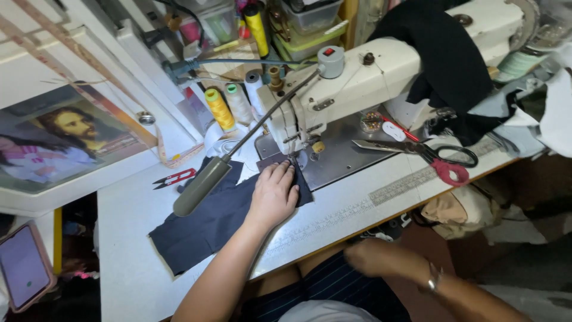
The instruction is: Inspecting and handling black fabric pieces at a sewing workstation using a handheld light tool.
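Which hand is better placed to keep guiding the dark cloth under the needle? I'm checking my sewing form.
Left, probably. The left hand lies flat on the dark cloth beside the sewing machine needle; the right hand is blurred, off the table near the lap.

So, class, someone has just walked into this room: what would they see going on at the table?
A person sits at a cream sewing machine. Their left hand presses flat on a piece of dark fabric by the needle. Their right hand, blurred, hangs empty below the table edge. Scissors and thread cones lie nearby.
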